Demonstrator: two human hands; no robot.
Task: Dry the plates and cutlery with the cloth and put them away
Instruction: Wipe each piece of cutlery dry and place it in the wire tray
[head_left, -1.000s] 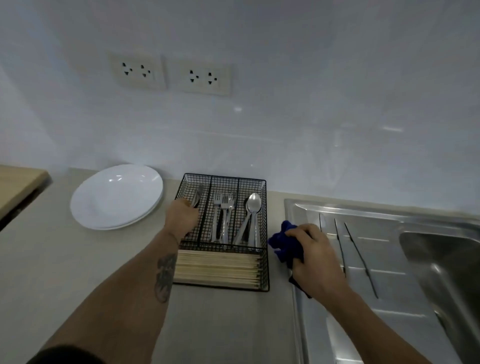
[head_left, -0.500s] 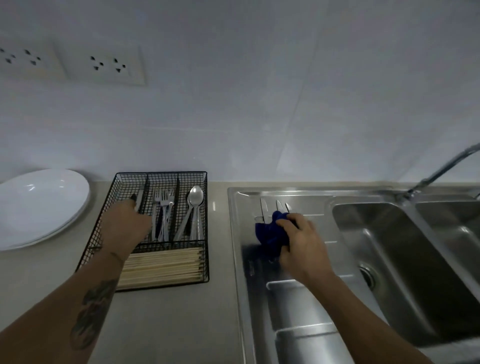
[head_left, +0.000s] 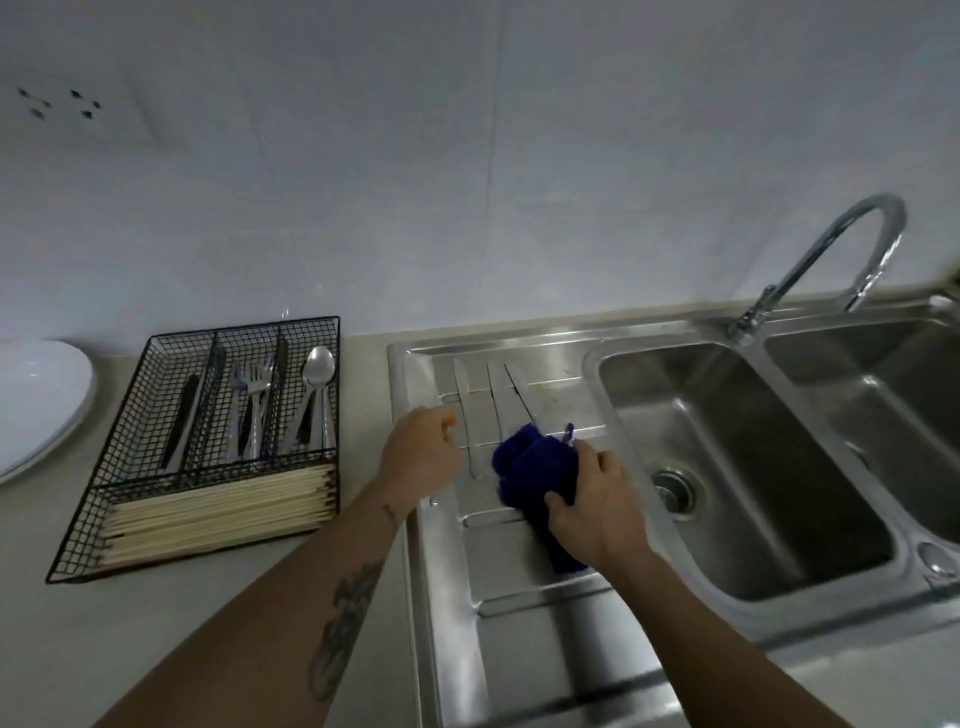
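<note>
Knives (head_left: 493, 402), three in number, lay side by side on the steel drainboard (head_left: 524, 613), blades pointing toward the wall. Your left hand (head_left: 418, 462) rested at the leftmost knife with its fingers curled; whether it gripped the handle could not be determined. Your right hand (head_left: 597, 506) clutched the blue cloth (head_left: 530, 465), which covered the handles of the other two knives. The black wire cutlery tray (head_left: 78, 545) sat on the desk (head_left: 130, 634) left of the drainboard, holding one knife (head_left: 182, 421), forks (head_left: 252, 405), spoons (head_left: 317, 395) and chopsticks (head_left: 218, 512) in separate compartments. White plates (head_left: 36, 400) were stacked at the far left. The sink basin (head_left: 769, 499) lay right of the drainboard, beneath the faucet (head_left: 831, 249).
</note>
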